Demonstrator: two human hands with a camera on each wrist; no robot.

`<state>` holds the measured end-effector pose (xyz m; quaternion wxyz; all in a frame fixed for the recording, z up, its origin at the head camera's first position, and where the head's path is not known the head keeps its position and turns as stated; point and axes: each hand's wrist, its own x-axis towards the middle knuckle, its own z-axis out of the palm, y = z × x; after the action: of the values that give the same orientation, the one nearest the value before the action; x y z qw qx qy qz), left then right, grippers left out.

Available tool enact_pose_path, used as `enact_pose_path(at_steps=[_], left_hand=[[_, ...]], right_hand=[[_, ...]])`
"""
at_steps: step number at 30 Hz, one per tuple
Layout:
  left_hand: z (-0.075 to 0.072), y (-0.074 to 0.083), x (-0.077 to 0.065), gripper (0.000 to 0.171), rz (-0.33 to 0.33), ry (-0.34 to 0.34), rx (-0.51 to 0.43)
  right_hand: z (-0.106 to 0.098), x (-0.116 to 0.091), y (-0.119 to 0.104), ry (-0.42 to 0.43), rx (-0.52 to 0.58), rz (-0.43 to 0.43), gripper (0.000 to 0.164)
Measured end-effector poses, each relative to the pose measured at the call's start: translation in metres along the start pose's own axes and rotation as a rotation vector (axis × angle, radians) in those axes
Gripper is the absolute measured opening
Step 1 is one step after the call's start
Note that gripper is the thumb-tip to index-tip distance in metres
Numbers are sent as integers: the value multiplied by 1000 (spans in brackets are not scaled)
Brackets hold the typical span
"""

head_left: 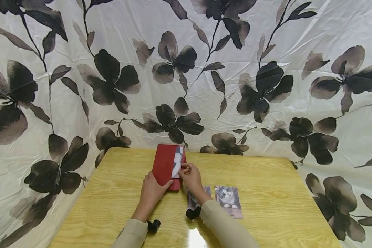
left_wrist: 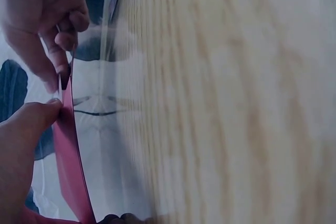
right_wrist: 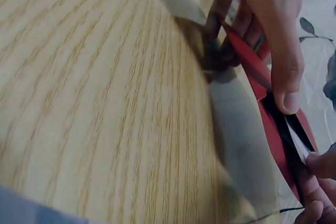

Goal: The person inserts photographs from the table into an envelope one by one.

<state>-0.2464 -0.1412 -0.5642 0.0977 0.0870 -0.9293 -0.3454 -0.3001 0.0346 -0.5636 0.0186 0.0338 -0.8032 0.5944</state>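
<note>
My left hand [head_left: 152,193] grips a red envelope [head_left: 165,159] by its lower part, thumb along the near edge, held up over the table. With thumb and fingers, my right hand [head_left: 192,178] pinches a card [head_left: 177,164] with a grey and white picture. The card sticks out along the envelope's right side, its other part hidden by the red paper. In the right wrist view the envelope [right_wrist: 272,129] gapes at its mouth, and the white edge of the card [right_wrist: 298,139] sits between its sides.
Two cat photos lie on the wooden table [head_left: 266,193]: one photo [head_left: 228,203] to the right of my right forearm, the other photo [head_left: 190,204] partly under that wrist. A floral cloth [head_left: 217,89] hangs behind the table and at its sides.
</note>
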Motion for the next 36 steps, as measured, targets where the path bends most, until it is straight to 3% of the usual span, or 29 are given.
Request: enact_pose_path(at_steps=[18,27,36], left_hand=[[5,-5,-3,96,-5,-2,-16],[4,0,2,94,22,-2,-31],[5,-2,2,91,13,-2,-37]], right_hand=[[11,1,0,22,-65,-14,25],[12,6,-9,75,-210,7,22],[17,3,-13,84,-245,31,21]])
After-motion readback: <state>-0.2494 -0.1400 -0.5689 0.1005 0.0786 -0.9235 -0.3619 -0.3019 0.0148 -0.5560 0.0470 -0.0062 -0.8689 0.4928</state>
